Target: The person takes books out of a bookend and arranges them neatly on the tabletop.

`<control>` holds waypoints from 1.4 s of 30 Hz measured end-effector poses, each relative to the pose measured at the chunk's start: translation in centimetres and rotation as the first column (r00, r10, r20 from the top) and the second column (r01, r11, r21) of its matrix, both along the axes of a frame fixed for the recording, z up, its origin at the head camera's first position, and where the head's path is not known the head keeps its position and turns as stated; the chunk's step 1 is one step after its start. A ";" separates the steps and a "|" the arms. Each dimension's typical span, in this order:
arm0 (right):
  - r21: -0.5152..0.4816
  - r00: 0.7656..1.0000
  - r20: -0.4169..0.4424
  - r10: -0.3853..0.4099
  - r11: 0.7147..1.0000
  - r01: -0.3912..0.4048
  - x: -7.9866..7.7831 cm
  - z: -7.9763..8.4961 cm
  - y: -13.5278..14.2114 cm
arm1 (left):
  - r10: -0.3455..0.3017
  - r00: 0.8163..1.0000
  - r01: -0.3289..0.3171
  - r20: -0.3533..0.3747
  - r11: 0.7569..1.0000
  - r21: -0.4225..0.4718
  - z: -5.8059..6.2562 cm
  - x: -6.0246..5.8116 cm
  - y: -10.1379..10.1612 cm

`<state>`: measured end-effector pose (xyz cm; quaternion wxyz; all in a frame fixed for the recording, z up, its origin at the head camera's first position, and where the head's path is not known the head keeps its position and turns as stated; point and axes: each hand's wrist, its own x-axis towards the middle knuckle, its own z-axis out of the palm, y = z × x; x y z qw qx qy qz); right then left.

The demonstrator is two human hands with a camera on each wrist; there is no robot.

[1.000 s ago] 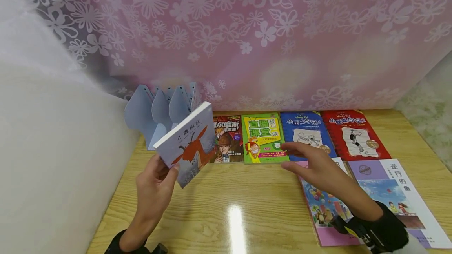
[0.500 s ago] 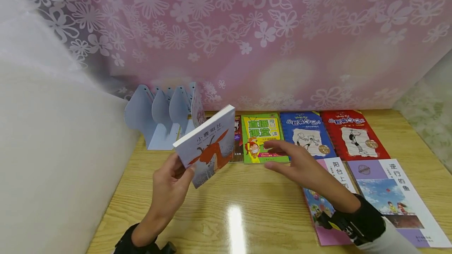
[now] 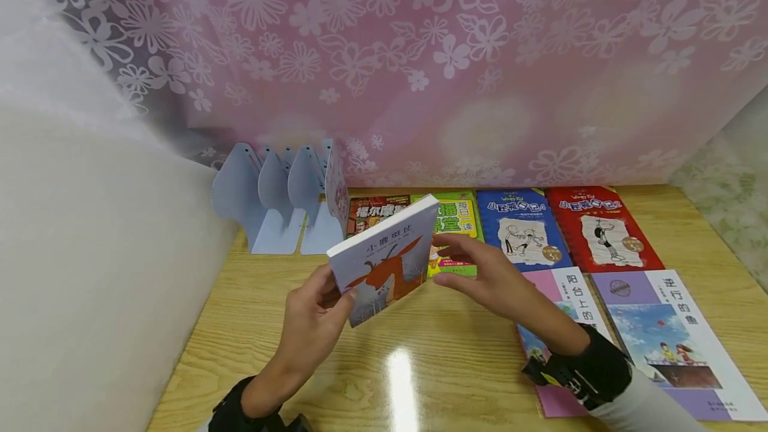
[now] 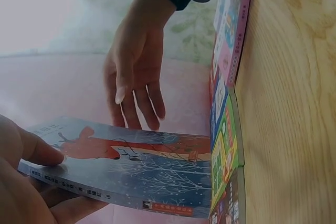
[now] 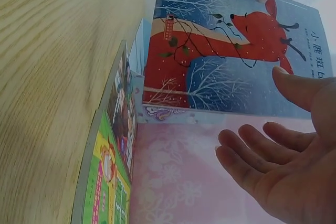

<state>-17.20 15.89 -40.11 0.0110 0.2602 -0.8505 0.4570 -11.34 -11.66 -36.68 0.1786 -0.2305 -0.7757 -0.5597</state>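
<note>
My left hand (image 3: 318, 319) grips a picture book (image 3: 390, 265) by its lower left edge, thumb on the front cover and fingers behind. On the cover is a red deer among pale bare trees, plain in the right wrist view, where the book (image 5: 220, 51) nearly fills the top. The book tilts above the table, its white page edges facing up. My right hand (image 3: 486, 272) hovers at the book's right edge, thumb and fingers spread apart. Seen from the left wrist, the right hand (image 4: 136, 72) has its fingers extended close to the far edge of the cover.
A light blue bookend rack (image 3: 276, 205) stands at the back left. Beside it lie a detective book (image 3: 372, 209), a green book (image 3: 459, 219), a blue book (image 3: 522, 225) and a red book (image 3: 603, 232). Nearer are a pink book (image 3: 561, 402) and a purple-and-white book (image 3: 672, 339).
My left hand has carried the deer book rightward and slightly down, uncovering the rack and part of the detective book. My right hand has moved left to the book's edge.
</note>
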 end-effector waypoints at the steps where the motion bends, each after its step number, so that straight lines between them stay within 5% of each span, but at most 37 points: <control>1: -0.007 1.000 0.007 0.004 1.000 -0.004 0.0 0.0 -0.1 | -0.009 1.000 0.009 0.003 1.000 0.002 0.0 0.0 0.1; 21: -0.088 0.998 -0.043 -0.056 0.995 0.052 -0.2 -0.5 0.0 | -0.109 0.990 0.111 0.094 0.994 -0.019 -0.2 -0.2 0.5; 25: -0.096 0.996 -0.061 -0.070 0.993 0.064 0.2 -0.8 0.1 | -0.085 0.986 0.092 0.140 0.995 -0.046 -0.7 -0.6 0.4; 32: -0.046 0.995 -0.059 -0.084 0.996 0.081 0.8 -1.3 0.1 | -0.042 0.970 0.063 0.240 0.995 -0.081 -3.2 -2.2 -0.5; 37: -0.027 0.995 -0.027 -0.093 0.995 0.093 1.1 -2.1 0.2 | 0.027 0.981 0.001 0.193 0.990 -0.143 -4.0 -2.9 -1.3; 42: -0.036 0.995 0.048 -0.084 0.996 0.086 1.2 -3.3 0.2 | 0.020 0.987 0.001 0.161 0.991 -0.135 -4.3 -3.2 -1.8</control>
